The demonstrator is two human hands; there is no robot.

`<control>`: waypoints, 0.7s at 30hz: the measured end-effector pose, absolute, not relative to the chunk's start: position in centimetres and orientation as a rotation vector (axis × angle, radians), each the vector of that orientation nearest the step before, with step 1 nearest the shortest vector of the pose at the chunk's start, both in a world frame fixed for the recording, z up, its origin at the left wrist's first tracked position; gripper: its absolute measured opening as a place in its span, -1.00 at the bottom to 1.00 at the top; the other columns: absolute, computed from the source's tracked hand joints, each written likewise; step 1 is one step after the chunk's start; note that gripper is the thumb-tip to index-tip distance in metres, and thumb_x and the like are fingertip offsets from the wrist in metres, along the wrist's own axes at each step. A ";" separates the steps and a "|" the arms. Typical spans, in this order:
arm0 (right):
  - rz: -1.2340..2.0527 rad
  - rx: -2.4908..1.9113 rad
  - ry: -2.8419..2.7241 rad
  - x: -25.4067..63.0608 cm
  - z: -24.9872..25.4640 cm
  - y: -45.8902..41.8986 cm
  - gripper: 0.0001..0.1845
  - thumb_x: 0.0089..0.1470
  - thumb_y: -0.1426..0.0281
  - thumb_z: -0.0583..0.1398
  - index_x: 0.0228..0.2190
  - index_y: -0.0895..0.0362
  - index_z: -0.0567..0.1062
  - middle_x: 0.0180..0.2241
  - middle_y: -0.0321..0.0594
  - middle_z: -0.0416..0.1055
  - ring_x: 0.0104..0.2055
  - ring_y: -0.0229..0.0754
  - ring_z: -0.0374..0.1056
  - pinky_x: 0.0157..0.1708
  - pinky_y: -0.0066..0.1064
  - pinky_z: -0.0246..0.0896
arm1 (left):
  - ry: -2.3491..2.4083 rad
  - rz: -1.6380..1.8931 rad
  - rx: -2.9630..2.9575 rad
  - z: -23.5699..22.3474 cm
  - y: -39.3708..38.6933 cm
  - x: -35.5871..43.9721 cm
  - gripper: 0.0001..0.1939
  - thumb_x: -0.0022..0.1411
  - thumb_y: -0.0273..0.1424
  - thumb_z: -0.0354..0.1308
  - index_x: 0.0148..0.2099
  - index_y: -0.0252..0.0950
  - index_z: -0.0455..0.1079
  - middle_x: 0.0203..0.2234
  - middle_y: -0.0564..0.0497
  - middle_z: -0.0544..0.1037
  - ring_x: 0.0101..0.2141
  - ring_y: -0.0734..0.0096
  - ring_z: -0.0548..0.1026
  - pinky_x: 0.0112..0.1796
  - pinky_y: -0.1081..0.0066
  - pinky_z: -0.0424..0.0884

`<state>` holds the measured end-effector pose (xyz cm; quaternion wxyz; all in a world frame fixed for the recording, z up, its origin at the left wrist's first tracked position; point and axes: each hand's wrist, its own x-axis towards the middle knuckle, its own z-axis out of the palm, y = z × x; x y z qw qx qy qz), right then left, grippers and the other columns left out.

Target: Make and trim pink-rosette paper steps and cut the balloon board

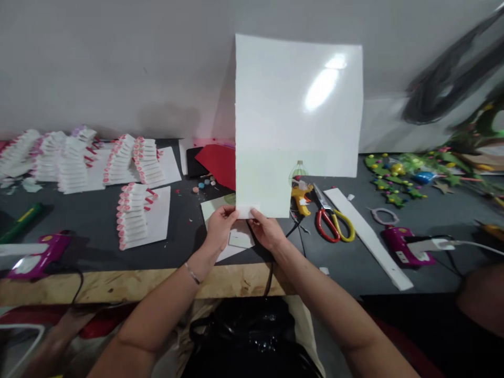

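My left hand (217,227) and my right hand (268,230) pinch the lower edge of a pale green card (262,181), thumbs in front. A small white strip (249,211) lies along that edge between the thumbs. A large glossy white board (275,94) stands upright behind the card; whether the two are joined I cannot tell. Beneath my hands, on the dark table, lie a pale sheet (212,210) and a small whitish rectangular piece (241,239). Right of the card are a yellow glue gun (302,200) and scissors (334,224) with red and yellow handles.
A long white strip (368,239) lies at right, by a grey ring (385,216) and purple power box (407,247). Green star decorations (394,184) spread farther back. Several fanned white strip bundles (134,215) and another purple box (43,254) occupy the left. Another person's arm (482,296) shows at right.
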<state>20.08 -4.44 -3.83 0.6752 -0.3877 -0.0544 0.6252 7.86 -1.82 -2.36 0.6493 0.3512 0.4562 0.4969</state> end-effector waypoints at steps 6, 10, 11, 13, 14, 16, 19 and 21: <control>1.379 -0.858 -0.147 20.1 -3.7 -4.4 -0.65 -0.38 0.50 0.49 -0.44 0.14 0.55 -0.39 -0.32 0.58 -0.45 -0.34 0.42 -0.52 -0.58 0.35 | 0.973 1.136 0.829 -2.0 -1.7 7.6 -0.71 -0.17 -0.34 0.42 -0.37 -0.31 0.44 -0.48 0.08 0.55 -0.42 0.46 0.49 -0.28 0.40 0.42; 1.381 -0.830 -0.192 20.0 -3.6 -4.5 -0.63 -0.40 0.47 0.50 -0.44 0.13 0.55 -0.38 -0.31 0.59 -0.42 -0.32 0.43 -0.51 -0.57 0.35 | 0.911 1.110 0.849 -1.9 -1.8 7.6 -0.67 -0.13 -0.26 0.43 -0.31 -0.30 0.49 -0.43 0.05 0.58 -0.39 0.40 0.51 -0.25 0.35 0.45; 1.383 -0.829 -0.205 19.9 -3.7 -4.5 -0.63 -0.40 0.46 0.50 -0.44 0.13 0.56 -0.37 -0.30 0.59 -0.41 -0.32 0.44 -0.50 -0.57 0.35 | 0.903 1.104 0.858 -2.0 -1.8 7.6 -0.65 -0.12 -0.23 0.42 -0.29 -0.29 0.50 -0.42 0.04 0.59 -0.37 0.37 0.52 -0.24 0.34 0.45; 1.383 -0.833 -0.235 19.9 -3.8 -4.6 -0.63 -0.39 0.44 0.50 -0.43 0.12 0.56 -0.35 -0.30 0.60 -0.39 -0.30 0.45 -0.49 -0.55 0.35 | 0.912 1.098 0.893 -2.3 -1.8 7.6 -0.63 -0.09 -0.19 0.41 -0.25 -0.30 0.52 -0.40 0.02 0.61 -0.34 0.33 0.53 -0.22 0.33 0.45; 1.381 -0.838 -0.252 19.9 -3.8 -4.6 -0.63 -0.38 0.43 0.49 -0.41 0.12 0.56 -0.34 -0.30 0.60 -0.37 -0.29 0.45 -0.47 -0.53 0.35 | 0.923 1.099 0.910 -2.4 -1.8 7.6 -0.62 -0.08 -0.17 0.41 -0.25 -0.30 0.53 -0.39 0.01 0.61 -0.33 0.32 0.54 -0.22 0.33 0.45; 1.378 -0.848 -0.279 20.0 -3.9 -4.6 -0.62 -0.35 0.41 0.48 -0.38 0.12 0.56 -0.33 -0.29 0.60 -0.35 -0.27 0.46 -0.43 -0.50 0.35 | 0.942 1.106 0.929 -2.6 -1.7 7.5 -0.61 -0.08 -0.15 0.41 -0.25 -0.30 0.54 -0.37 0.00 0.62 -0.33 0.31 0.54 -0.23 0.33 0.45; 1.376 -0.847 -0.295 20.0 -4.0 -4.6 -0.64 -0.35 0.40 0.48 -0.39 0.13 0.57 -0.34 -0.27 0.60 -0.35 -0.27 0.45 -0.41 -0.49 0.33 | 0.942 1.107 0.939 -2.7 -1.7 7.4 -0.59 -0.08 -0.12 0.41 -0.25 -0.30 0.55 -0.36 0.00 0.63 -0.32 0.30 0.55 -0.21 0.32 0.46; 1.375 -0.827 -0.308 19.9 -3.9 -4.6 -0.66 -0.35 0.39 0.48 -0.42 0.13 0.57 -0.35 -0.27 0.60 -0.36 -0.27 0.44 -0.42 -0.49 0.32 | 0.929 1.090 0.966 -2.6 -1.9 7.4 -0.57 -0.06 -0.10 0.39 -0.23 -0.31 0.55 -0.37 -0.02 0.63 -0.30 0.27 0.55 -0.18 0.28 0.47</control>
